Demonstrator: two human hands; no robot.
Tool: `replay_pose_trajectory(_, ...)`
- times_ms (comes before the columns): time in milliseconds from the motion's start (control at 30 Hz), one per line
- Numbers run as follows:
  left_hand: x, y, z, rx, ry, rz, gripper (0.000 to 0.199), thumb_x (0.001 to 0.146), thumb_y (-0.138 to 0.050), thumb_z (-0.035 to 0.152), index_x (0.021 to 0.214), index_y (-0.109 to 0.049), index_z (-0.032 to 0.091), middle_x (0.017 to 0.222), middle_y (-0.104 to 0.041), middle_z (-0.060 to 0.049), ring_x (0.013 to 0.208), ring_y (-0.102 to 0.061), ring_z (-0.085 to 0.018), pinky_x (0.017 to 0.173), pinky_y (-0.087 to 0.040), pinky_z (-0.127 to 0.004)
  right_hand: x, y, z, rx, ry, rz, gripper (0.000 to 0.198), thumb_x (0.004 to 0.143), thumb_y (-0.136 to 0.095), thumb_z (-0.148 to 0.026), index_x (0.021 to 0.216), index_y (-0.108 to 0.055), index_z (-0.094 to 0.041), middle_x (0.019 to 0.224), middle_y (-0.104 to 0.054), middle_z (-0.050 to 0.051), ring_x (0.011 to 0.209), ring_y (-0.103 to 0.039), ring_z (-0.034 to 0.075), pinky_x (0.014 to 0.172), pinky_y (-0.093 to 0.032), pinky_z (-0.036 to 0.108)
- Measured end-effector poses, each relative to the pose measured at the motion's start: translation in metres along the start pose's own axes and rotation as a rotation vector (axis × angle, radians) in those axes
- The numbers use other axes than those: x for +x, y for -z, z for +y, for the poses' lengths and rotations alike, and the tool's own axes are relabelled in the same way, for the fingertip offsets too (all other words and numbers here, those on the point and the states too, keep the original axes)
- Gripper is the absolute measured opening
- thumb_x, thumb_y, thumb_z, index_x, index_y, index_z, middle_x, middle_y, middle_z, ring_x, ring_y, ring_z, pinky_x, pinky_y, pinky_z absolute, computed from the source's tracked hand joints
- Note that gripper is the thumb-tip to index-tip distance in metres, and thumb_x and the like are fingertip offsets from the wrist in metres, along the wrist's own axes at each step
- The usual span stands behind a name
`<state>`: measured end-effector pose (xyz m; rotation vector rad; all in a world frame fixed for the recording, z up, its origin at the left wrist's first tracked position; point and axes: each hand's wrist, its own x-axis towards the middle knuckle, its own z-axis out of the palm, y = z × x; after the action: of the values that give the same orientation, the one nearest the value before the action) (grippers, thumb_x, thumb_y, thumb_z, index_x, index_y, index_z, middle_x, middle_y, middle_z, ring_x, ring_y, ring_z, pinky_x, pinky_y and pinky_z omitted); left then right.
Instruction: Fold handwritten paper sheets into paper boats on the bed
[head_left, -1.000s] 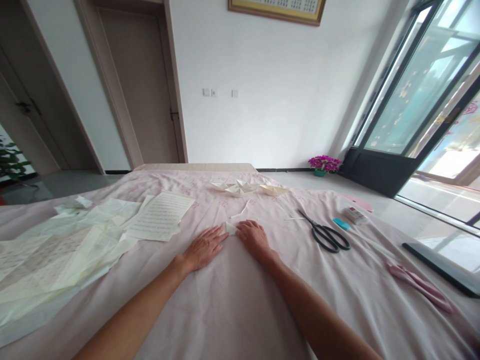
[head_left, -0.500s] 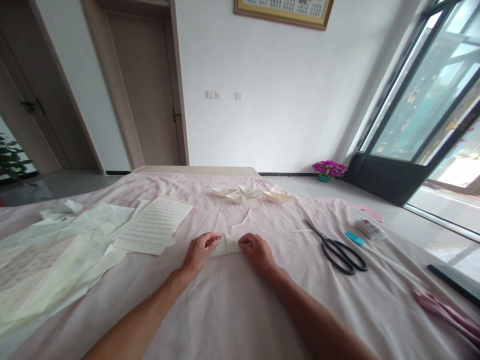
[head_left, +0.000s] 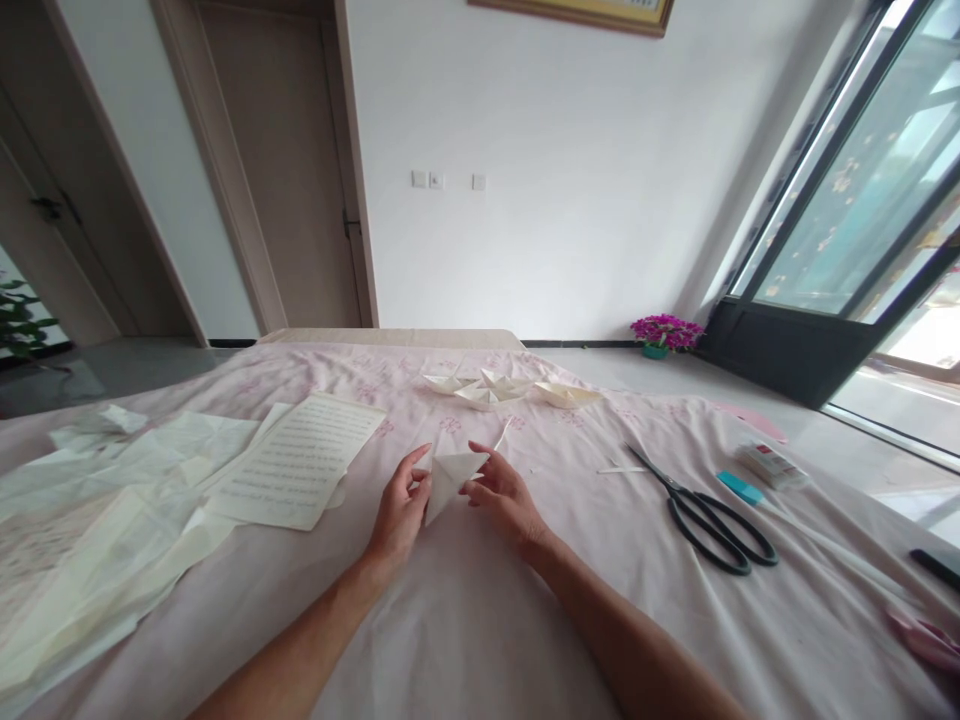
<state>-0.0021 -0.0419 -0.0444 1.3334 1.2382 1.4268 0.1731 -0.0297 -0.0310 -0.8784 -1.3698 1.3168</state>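
Cream folded paper triangle (head_left: 450,474), pinched between left hand (head_left: 400,510) and right hand (head_left: 504,494) just above the pink bedsheet (head_left: 480,620), could crease crookedly since that soft cloth gives.

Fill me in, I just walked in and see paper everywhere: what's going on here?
A person is folding paper on a pink cloth. Both hands, left hand and right hand, hold a small folded paper piece up between the fingertips. Three finished paper boats sit farther back, loose sheets lie at the left, black scissors at the right.
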Motion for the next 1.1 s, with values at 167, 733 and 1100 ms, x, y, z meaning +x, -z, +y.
replay_pose_trajectory(167,-0.004,-0.007,-0.003,0.192,-0.117,-0.054,0.046,0.088,-0.048,0.035,0.133,-0.048,0.022,0.108,-0.060,-0.007,0.091,-0.061,-0.016,0.081,-0.048,-0.029,0.000,-0.009,0.004,0.014,0.052,-0.004,0.050,0.074,-0.066,-0.032,0.120,-0.052,-0.020,0.096,-0.064,0.003,0.072,-0.059,0.013,0.065,-0.052,0.029)
replay_pose_trajectory(733,-0.008,-0.010,-0.005,0.620,-0.506,-0.147,0.051,0.094,-0.042,0.029,0.142,-0.029,0.021,0.134,-0.048,-0.014,0.126,-0.045,-0.023,0.102,-0.042,-0.044,-0.007,-0.010,-0.006,-0.190,0.138,-0.034,0.046,0.086,-0.054,-0.031,0.129,-0.048,-0.015,0.078,-0.062,0.001,0.074,-0.061,0.015,0.074,-0.051,0.032)
replay_pose_trajectory(1100,-0.012,-0.008,0.006,0.786,-0.580,-0.210,0.056,0.095,-0.036,0.020,0.147,-0.016,0.018,0.147,-0.036,-0.015,0.137,-0.032,-0.022,0.107,-0.040,-0.041,-0.011,-0.015,-0.011,-0.264,0.209,-0.075,0.037,0.092,-0.044,-0.028,0.127,-0.050,-0.019,0.094,-0.063,0.003,0.078,-0.061,0.013,0.078,-0.052,0.031)
